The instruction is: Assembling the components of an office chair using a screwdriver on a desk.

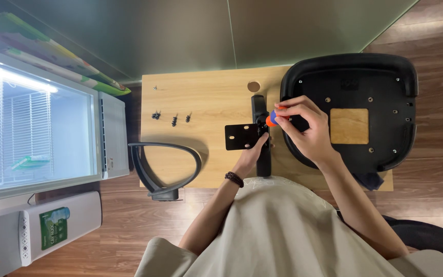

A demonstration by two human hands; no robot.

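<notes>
My right hand (307, 128) grips a screwdriver with an orange and blue handle (272, 119), held upright over a black armrest bar (259, 106) at the left edge of an upturned black chair seat (380, 72). My left hand (255, 153) steadies the bar and its flat black bracket plate (239, 136) from below; a dark bead bracelet is on that wrist. The screwdriver's tip is hidden by my fingers.
The parts lie on a light wooden table (206, 100). Several black screws (174, 120) sit at its left. A second curved black armrest (165, 169) lies at the front left edge. A glass-door fridge (37, 128) and a water dispenser (42, 231) stand left.
</notes>
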